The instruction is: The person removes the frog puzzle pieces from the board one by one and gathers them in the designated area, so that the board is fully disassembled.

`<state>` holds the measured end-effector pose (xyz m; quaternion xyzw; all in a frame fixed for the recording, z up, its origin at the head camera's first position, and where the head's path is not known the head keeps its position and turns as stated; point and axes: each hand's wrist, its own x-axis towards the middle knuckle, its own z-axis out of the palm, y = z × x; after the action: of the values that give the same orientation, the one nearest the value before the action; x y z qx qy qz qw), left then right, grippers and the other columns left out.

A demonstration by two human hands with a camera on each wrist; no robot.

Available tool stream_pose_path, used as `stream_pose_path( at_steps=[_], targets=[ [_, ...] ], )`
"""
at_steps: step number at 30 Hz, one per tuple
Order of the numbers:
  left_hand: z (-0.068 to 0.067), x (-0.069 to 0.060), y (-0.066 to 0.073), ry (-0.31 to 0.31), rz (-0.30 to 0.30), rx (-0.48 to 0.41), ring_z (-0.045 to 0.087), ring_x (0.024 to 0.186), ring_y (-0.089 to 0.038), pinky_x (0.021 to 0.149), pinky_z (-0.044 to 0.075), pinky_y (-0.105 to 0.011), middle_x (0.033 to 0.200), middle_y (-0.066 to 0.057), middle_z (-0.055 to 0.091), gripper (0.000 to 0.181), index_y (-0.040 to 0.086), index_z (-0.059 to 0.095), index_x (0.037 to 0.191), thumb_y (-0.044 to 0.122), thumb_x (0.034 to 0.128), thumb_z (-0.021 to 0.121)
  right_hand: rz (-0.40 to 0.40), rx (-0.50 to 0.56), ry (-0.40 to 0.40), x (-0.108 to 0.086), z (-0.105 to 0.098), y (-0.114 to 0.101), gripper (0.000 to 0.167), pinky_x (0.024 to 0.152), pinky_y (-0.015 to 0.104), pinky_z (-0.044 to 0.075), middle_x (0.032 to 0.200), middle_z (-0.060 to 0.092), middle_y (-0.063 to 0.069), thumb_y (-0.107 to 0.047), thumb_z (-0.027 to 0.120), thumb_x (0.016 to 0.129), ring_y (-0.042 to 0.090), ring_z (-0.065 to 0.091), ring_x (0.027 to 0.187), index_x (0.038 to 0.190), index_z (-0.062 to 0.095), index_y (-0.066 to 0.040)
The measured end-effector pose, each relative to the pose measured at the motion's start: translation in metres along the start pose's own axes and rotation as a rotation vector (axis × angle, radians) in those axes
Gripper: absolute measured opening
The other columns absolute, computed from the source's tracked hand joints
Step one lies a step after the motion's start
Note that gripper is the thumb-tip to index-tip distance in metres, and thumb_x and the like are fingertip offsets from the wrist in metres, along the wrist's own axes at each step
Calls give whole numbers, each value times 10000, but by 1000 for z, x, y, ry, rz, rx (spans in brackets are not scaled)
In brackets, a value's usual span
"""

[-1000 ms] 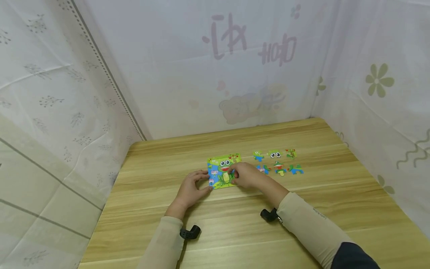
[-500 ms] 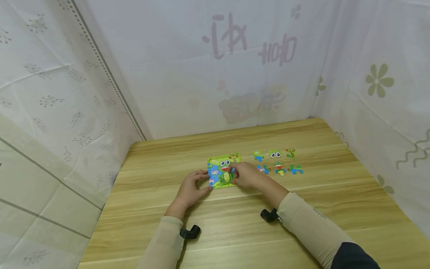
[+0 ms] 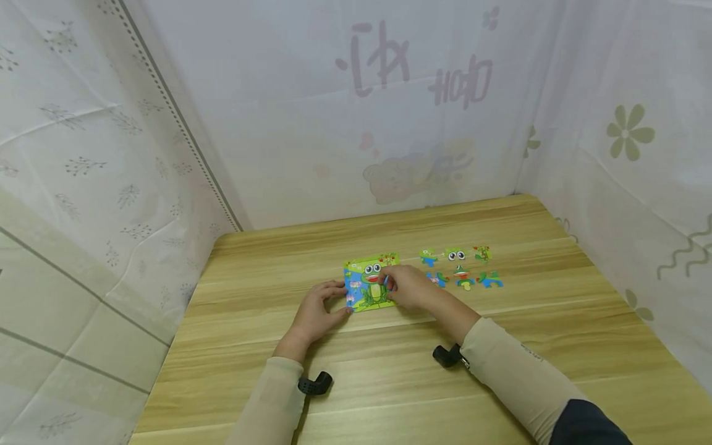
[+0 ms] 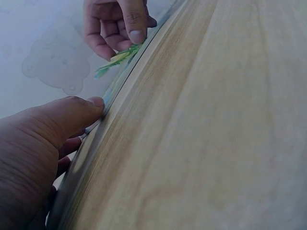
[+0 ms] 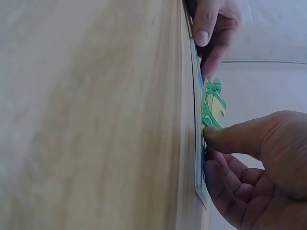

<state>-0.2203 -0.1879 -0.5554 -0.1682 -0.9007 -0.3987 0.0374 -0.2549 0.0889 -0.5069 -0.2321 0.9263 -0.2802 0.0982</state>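
Observation:
A small frog jigsaw puzzle lies on the wooden table. My left hand holds its near left corner, thumb on the front edge and fingers along the left side. Over the puzzle's right side, my right hand pinches a green and yellow puzzle piece between thumb and fingertips. In the right wrist view that piece stands tilted up from the puzzle's surface. Whether its lower edge touches the puzzle cannot be told. The right hand hides part of the puzzle's right edge.
Right of the puzzle, several loose pieces lie in two rows, among them an eyes piece, a tree piece and a mouth piece. Patterned white cloth hangs behind the wooden table and along both sides.
My right hand has shifted very slightly away from me, and a little more of the puzzle's lower right shows. The left hand stays put; the loose pieces lie as before.

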Motion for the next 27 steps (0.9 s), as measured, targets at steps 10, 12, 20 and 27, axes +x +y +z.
stream_pose_path(
  at_steps=[10,12,20,27],
  targets=[
    [0,1,0,4,8,-4,480,1424,-249,1182,403,-450,1435,30,628,430,112,760,1249,224,857,897,-31,-126,-10,1,-2,-5,275,668,284,519,818,619,-86,-82,750,951,122,575,739,1224,740,-110],
    [0,0,0,3,5,-4,479,1425,-253,1187,395,-458,1438,27,627,434,112,760,1251,223,856,898,-39,-151,-4,1,-1,-5,278,669,283,516,824,630,-80,-86,735,955,121,569,737,1232,745,-108],
    [1,1,0,-1,-10,12,467,1435,-237,1204,367,-442,1435,51,625,433,129,760,1251,244,858,899,-65,-193,43,-2,0,-2,227,630,263,495,801,640,-89,-75,732,942,99,548,675,1162,781,-98],
    [0,1,1,-10,-16,6,462,1440,-238,1205,365,-439,1443,44,620,439,118,757,1256,245,860,897,-66,-176,54,-4,-2,0,200,679,262,526,844,655,-92,-75,758,935,80,576,734,1132,785,-94]
  ],
)
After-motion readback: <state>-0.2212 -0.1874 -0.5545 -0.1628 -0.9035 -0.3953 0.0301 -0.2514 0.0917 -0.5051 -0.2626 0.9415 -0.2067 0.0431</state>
